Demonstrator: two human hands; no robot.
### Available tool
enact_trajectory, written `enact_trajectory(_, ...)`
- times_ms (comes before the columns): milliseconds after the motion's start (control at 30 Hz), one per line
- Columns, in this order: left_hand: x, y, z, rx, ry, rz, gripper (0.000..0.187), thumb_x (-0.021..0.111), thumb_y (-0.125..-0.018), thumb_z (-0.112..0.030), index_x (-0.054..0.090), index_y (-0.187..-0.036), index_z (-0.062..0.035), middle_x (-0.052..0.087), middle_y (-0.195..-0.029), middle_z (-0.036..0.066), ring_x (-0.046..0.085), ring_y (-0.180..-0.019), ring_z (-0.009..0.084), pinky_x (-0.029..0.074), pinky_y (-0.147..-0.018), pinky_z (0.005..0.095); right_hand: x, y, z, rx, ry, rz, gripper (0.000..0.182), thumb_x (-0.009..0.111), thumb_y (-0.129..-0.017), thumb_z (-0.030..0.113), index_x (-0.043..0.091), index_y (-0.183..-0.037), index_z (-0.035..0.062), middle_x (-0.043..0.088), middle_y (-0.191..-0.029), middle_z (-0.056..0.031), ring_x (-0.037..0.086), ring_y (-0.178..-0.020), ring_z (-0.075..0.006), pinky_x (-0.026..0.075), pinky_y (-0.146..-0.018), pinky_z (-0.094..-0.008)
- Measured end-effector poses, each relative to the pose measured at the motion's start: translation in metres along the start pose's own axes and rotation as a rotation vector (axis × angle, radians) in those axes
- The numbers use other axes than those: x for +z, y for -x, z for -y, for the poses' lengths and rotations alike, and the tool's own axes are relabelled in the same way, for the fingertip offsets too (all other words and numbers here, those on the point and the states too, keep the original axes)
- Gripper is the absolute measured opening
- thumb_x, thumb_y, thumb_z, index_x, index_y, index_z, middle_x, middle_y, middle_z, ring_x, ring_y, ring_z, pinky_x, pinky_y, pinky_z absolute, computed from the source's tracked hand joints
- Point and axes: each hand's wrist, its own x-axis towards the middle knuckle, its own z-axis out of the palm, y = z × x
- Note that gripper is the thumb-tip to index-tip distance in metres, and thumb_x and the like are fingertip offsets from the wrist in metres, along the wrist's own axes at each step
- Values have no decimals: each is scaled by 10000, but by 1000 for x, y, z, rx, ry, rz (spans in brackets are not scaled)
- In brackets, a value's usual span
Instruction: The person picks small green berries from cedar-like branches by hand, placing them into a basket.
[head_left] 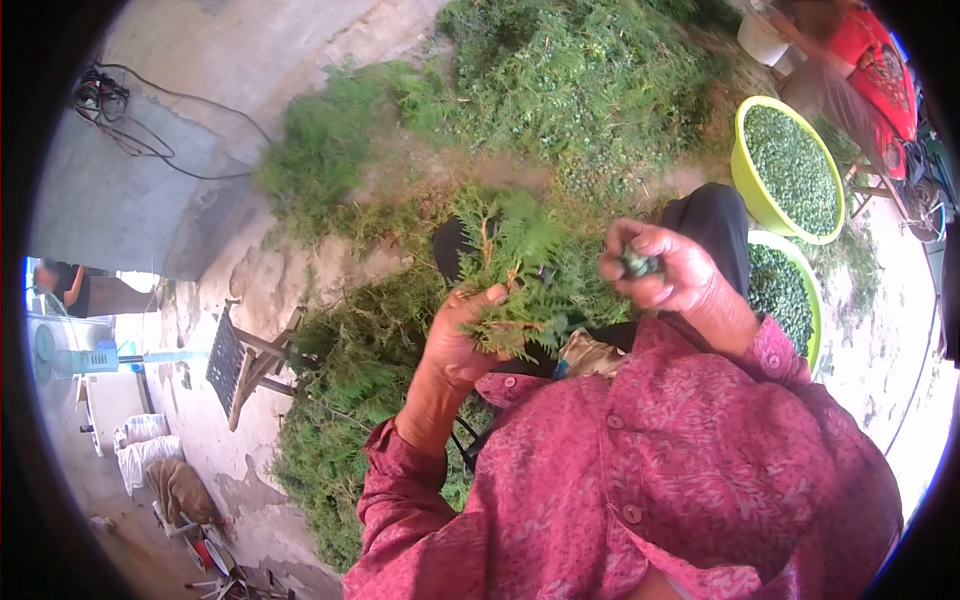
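Note:
My left hand (462, 335) is closed round a leafy evergreen sprig (515, 265), which fans out upward in front of my lap. To its right, apart from the sprig, my right hand (670, 268) curls its fingers over a small cluster of green seed cones (640, 262). Beyond that hand stand a yellow-green basin (742, 165) full of small green cones and a second green basin (815, 310), partly hidden by my arm and also filled with them.
A big heap of cut branches (580, 80) lies ahead, with more greenery (340, 380) at my left. A folding stool (255, 360), black cables (170, 150) and a fan (60, 350) are at the left. A person in red (880, 80) sits at the upper right near a white bucket (762, 38).

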Motion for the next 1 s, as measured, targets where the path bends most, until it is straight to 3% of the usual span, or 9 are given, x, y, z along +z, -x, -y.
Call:
enact_trajectory(33,-10,-3,2,-119,177,134,260,563,-831,-188,518,-1036,-33,612,-804,106,503,-507,144,380,-425,262,5,-3,-6,-28,56,-9,194,553,-825,194,501,-911,29,537,-831,-139,424,-471,-110,281,-301,-155)
enact_trajectory(67,-10,-8,11,-95,299,215,276,538,-838,-288,513,-965,-45,522,-653,55,355,-406,104,258,-376,233,5,-5,-8,-5,111,24,222,550,-839,230,503,-920,28,552,-885,-154,448,-497,-129,288,-302,-157)
enact_trajectory(200,-9,-12,17,-142,344,419,305,550,-818,-317,510,-963,-52,464,-597,39,318,-395,97,252,-371,241,18,-11,-9,-54,300,-99,164,557,-836,142,510,-885,-7,548,-789,-144,403,-430,-85,267,-319,-161)
enact_trajectory(300,-16,-10,18,-120,302,382,301,548,-818,-313,506,-960,-50,465,-597,48,324,-396,102,264,-377,244,27,-15,-7,-114,345,-171,108,563,-832,78,546,-894,-8,557,-713,-97,390,-419,-61,258,-338,-165)
enact_trajectory(400,-10,-9,14,-149,305,321,267,549,-817,-283,510,-951,-55,467,-605,55,324,-390,103,260,-371,247,40,-22,-10,-115,631,-297,218,639,-812,195,604,-957,37,550,-644,-11,420,-450,-47,282,-381,-185)
enact_trajectory(633,0,-8,18,-149,151,226,183,517,-837,-209,516,-959,-73,459,-613,22,307,-389,83,223,-359,235,59,-36,-18,-208,930,-415,186,621,-802,155,617,-931,20,505,-569,13,414,-454,-41,319,-406,-201)
enact_trajectory(767,-6,-5,18,-178,221,264,261,553,-814,-334,543,-930,-100,452,-582,8,332,-421,101,260,-402,248,66,-24,-10,-101,780,-409,103,603,-792,95,613,-871,29,510,-578,-1,396,-438,-42,302,-388,-204)
enact_trajectory(867,5,0,16,-203,197,221,252,566,-803,-339,549,-933,-124,443,-571,-5,328,-421,97,266,-403,251,53,-20,-10,-87,518,-304,38,587,-784,54,596,-807,25,509,-574,-12,382,-419,-42,276,-366,-204)
enact_trajectory(1000,5,1,19,-156,251,279,279,586,-791,-345,552,-950,-119,425,-550,-23,317,-416,87,265,-402,243,42,-20,-11,-223,505,-370,34,599,-773,40,576,-755,23,507,-566,-26,370,-402,-42,252,-344,-197)
